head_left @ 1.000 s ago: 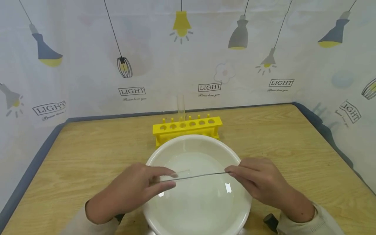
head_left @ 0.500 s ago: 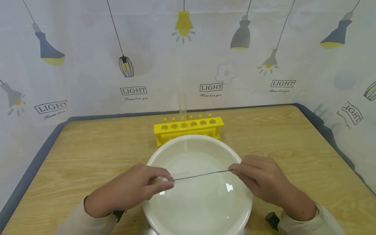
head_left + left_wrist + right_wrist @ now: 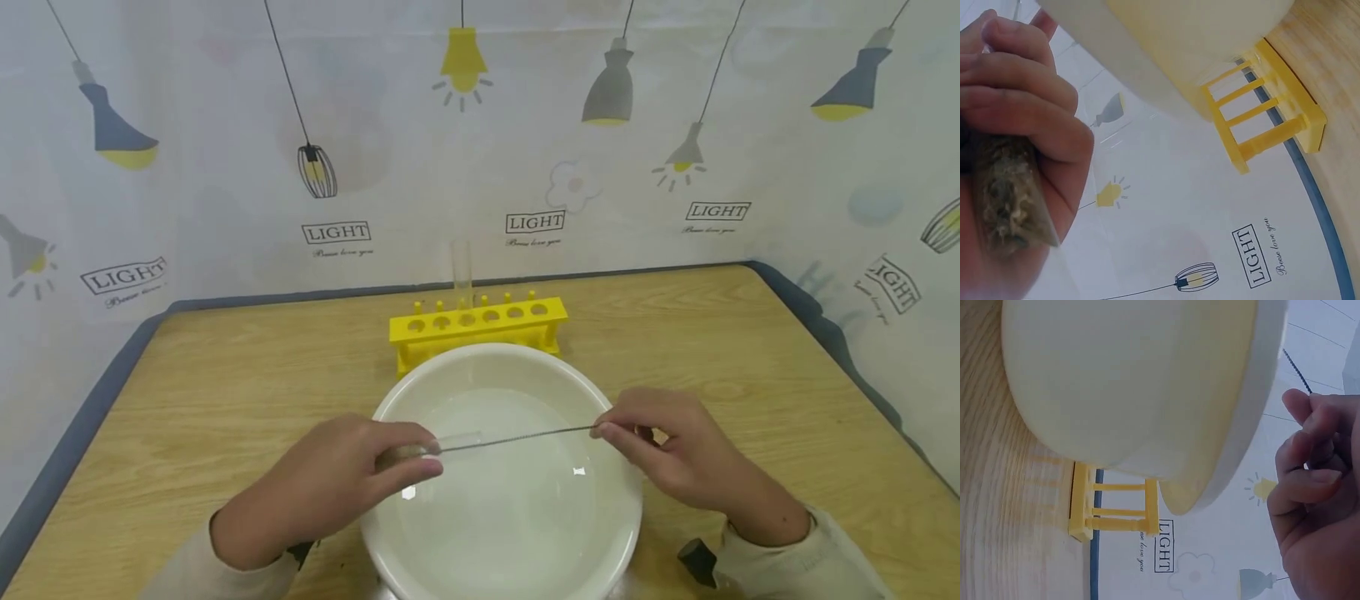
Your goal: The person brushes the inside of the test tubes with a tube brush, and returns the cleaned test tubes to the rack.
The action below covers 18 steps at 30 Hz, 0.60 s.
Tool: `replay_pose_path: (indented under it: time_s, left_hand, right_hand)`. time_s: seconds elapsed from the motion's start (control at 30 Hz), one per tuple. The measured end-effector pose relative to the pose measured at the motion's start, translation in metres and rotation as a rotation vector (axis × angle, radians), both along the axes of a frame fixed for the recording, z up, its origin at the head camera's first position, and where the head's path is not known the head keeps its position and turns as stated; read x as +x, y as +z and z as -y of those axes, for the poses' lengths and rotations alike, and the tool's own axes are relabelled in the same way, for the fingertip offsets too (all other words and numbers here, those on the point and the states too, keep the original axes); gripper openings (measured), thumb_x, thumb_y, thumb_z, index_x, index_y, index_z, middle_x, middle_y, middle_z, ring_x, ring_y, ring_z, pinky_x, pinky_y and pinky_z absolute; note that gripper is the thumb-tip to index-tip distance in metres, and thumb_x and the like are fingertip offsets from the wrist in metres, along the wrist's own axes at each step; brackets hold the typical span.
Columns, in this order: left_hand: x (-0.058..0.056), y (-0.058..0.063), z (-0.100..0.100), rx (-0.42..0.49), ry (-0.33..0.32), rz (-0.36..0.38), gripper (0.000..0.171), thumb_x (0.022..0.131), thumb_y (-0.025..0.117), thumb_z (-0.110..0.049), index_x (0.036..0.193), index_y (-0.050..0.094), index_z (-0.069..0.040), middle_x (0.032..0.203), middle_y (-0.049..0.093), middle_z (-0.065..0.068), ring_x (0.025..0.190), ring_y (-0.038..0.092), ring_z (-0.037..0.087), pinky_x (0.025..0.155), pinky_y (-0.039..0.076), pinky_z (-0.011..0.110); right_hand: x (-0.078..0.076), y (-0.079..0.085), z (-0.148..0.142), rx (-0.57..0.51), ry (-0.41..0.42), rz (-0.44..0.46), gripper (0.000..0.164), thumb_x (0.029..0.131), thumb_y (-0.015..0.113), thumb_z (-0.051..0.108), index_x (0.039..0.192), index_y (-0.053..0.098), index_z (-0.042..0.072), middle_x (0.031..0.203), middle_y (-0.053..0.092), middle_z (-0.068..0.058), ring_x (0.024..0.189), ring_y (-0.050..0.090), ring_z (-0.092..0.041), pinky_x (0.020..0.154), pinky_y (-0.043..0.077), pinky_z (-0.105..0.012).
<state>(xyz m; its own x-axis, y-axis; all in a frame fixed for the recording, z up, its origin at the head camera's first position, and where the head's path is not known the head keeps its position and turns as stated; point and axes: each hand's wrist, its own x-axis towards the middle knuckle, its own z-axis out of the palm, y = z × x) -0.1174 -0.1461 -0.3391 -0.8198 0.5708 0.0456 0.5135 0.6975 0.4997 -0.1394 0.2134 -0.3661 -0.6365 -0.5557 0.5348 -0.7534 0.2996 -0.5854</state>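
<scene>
My left hand (image 3: 330, 479) grips a clear glass test tube (image 3: 461, 440), held nearly level over the white basin (image 3: 495, 354) with its mouth toward the right. Inside the tube, the left wrist view shows the dark, matted bristles of a test tube brush (image 3: 1007, 200) near the palm. The brush's thin twisted-wire handle (image 3: 525, 436) runs out to the right across the basin. Thumb and fingertips of my right hand (image 3: 675, 450) pinch its far end above the basin's right rim. Water in the basin reflects bright spots.
Behind the basin stands a yellow test tube rack (image 3: 480, 321) with one clear tube (image 3: 462, 271) upright in it. A black cylindrical piece (image 3: 697, 560) is by the right sleeve. A printed white curtain (image 3: 405, 167) surrounds the wooden table (image 3: 247, 367).
My right hand has shifted slightly right and away from me, and has turned so its thumb shows. More wire lies between the hands. My left hand keeps its grip on the tube.
</scene>
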Motion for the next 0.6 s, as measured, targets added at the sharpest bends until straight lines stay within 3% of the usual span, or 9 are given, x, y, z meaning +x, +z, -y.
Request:
replay_pose_path:
  time_s: [0.2, 0.3, 0.47, 0.53, 0.6]
  left_hand:
    - [0.0026, -0.0004, -0.0035, -0.049, 0.023, -0.157, 0.027, 0.096, 0.056, -0.057, 0.104, 0.071, -0.036, 0.072, 0.057, -0.030, 0.062, 0.048, -0.009, 0.064, 0.049, 0.021]
    - [0.0027, -0.0024, -0.0042, -0.050, 0.003, -0.316, 0.026, 0.096, 0.058, -0.055, 0.102, 0.071, -0.033, 0.071, 0.059, -0.027, 0.061, 0.047, -0.010, 0.058, 0.046, 0.017]
    - [-0.0003, -0.0058, -0.0048, 0.015, -0.045, -0.645, 0.034, 0.099, 0.051, -0.057, 0.097, 0.069, -0.028, 0.066, 0.060, -0.020, 0.053, 0.043, -0.008, 0.046, 0.032, 0.011]
    - [-0.0016, -0.0061, -0.0053, 0.038, -0.056, -0.726, 0.037, 0.100, 0.047, -0.057, 0.095, 0.069, -0.027, 0.064, 0.060, -0.018, 0.050, 0.042, -0.006, 0.044, 0.028, 0.011]
    - [-0.0024, -0.0059, -0.0053, 0.044, -0.055, -0.760, 0.039, 0.101, 0.046, -0.057, 0.095, 0.069, -0.026, 0.062, 0.058, -0.016, 0.049, 0.041, -0.004, 0.043, 0.028, 0.011]
  right_hand:
    - [0.0002, 0.0006, -0.0014, -0.047, -0.011, 0.168, 0.025, 0.091, 0.061, -0.012, 0.094, 0.074, 0.009, 0.076, 0.067, -0.003, 0.063, 0.056, -0.006, 0.054, 0.050, -0.021]
    - [-0.0005, 0.0004, -0.0030, -0.095, 0.008, 0.244, 0.026, 0.092, 0.058, -0.013, 0.093, 0.072, 0.008, 0.069, 0.060, -0.003, 0.057, 0.052, -0.008, 0.049, 0.047, -0.022]
    - [-0.0005, 0.0026, -0.0066, -0.199, 0.093, 0.407, 0.026, 0.096, 0.051, -0.014, 0.092, 0.068, 0.005, 0.063, 0.049, -0.006, 0.047, 0.040, -0.015, 0.038, 0.035, -0.025]
    - [-0.0011, 0.0037, -0.0076, -0.234, 0.119, 0.474, 0.025, 0.097, 0.049, -0.013, 0.090, 0.066, 0.004, 0.062, 0.048, -0.008, 0.047, 0.038, -0.019, 0.036, 0.033, -0.026]
    - [-0.0021, 0.0048, -0.0083, -0.257, 0.136, 0.529, 0.026, 0.099, 0.047, -0.012, 0.089, 0.065, 0.004, 0.061, 0.047, -0.010, 0.047, 0.037, -0.021, 0.035, 0.031, -0.027]
